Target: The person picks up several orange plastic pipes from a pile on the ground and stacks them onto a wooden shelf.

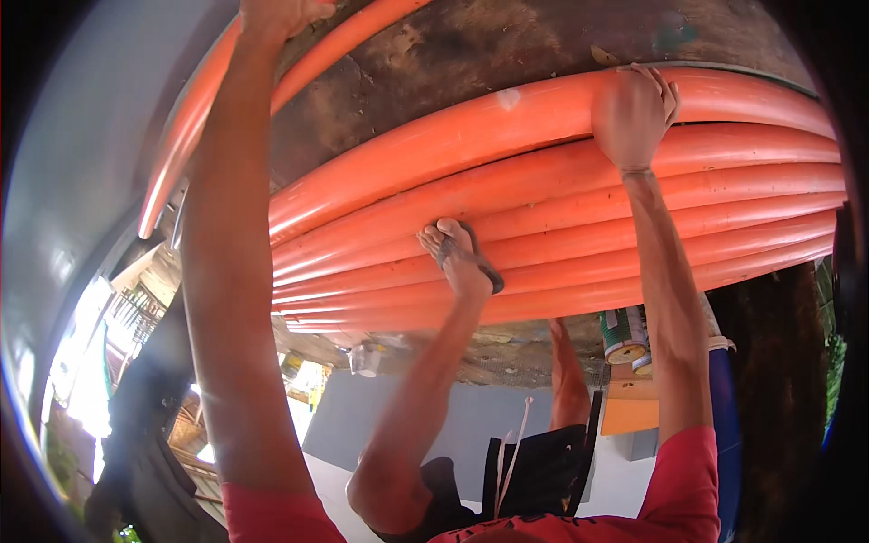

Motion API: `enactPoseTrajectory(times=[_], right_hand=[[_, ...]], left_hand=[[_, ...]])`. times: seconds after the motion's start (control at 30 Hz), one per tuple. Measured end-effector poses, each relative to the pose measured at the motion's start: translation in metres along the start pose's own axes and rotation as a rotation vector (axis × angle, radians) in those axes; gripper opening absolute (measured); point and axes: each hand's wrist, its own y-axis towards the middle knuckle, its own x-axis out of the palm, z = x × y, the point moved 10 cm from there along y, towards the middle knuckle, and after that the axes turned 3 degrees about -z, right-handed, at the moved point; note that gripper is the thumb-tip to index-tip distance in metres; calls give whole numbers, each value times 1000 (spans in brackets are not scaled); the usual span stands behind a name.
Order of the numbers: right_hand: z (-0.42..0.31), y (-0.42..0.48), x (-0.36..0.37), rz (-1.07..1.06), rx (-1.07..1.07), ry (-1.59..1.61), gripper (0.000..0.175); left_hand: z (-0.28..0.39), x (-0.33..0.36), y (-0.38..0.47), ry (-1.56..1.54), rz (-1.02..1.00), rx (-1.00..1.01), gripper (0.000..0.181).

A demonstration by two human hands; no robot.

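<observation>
Several long orange plastic pipes (pixel 543 163) lie side by side across the ground before me. My right hand (pixel 633 119) is on the outermost pipe of this row, blurred, with its fingers bent over the pipe's far side. My left hand (pixel 288 17) is at the top edge, partly cut off, near two more orange pipes (pixel 353 47) that stand apart from the row; whether it touches them is not plain. One of my feet, in a dark flip-flop (pixel 483 261), rests on top of the row.
Bare brown ground (pixel 434 75) with scattered bits lies beyond the row. A large grey curved surface (pixel 81 149) rises at the left. Green cans (pixel 623 336), a blue drum (pixel 728 434) and a dark post or trunk (pixel 774 380) stand on the right. Grey panels (pixel 394 407) are behind me.
</observation>
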Motion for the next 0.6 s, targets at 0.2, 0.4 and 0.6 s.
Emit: enactPoseTrajectory(times=[0.2, 0.4, 0.6], right_hand=[[4, -2, -7, 21, 2, 14, 30], [-4, 3, -10, 30, 12, 44, 32], [7, 5, -25, -39, 105, 215, 40]], left_hand=[[6, 30, -7, 34, -106, 6, 95], [6, 38, -47, -96, -117, -40, 101], [107, 64, -241, -428, -216, 444, 102]])
